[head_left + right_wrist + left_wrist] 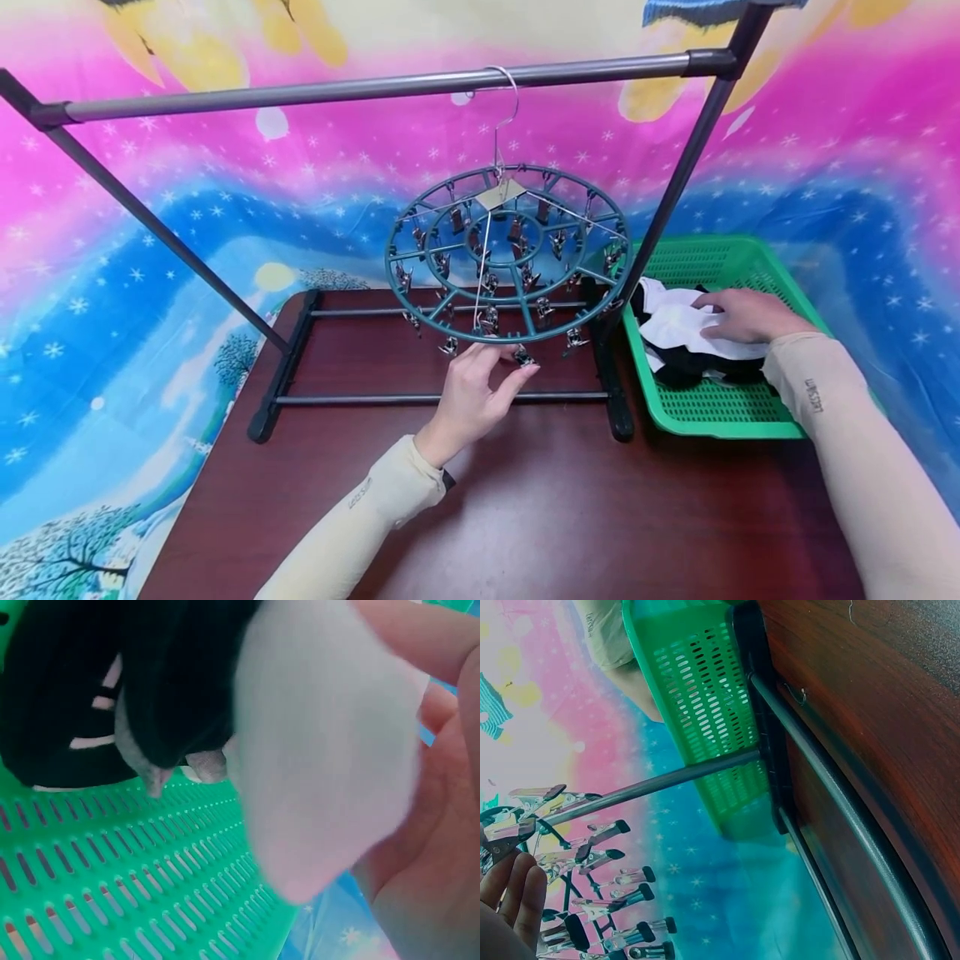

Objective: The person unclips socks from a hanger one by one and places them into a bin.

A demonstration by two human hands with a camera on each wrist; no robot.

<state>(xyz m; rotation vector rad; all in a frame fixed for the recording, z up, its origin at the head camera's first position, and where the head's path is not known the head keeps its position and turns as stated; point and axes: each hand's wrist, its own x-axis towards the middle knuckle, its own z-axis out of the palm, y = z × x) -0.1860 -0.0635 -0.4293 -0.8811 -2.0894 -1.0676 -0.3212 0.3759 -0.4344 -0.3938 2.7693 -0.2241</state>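
Observation:
A round green clip hanger (517,337) hangs by its metal hook from a rack's top bar, with several metal clips around its rings. My left hand (468,396) is at the hanger's near edge, pinching a clip (523,357) between thumb and fingers; the left wrist view shows this clip (510,834) at the fingertips. Inside the green basket (723,429), my right hand (750,315) grips a white sock (675,321). Close up, the sock (322,750) hangs beside the thumb and fingers, its rounded end downward. Black socks (180,682) lie beside it in the basket.
The dark metal rack (390,82) stands on a reddish-brown table (525,500), its lower bars crossing behind my left hand. Right of the rack's post (678,167) sits the basket. A patterned cloth (187,192) covers the wall behind.

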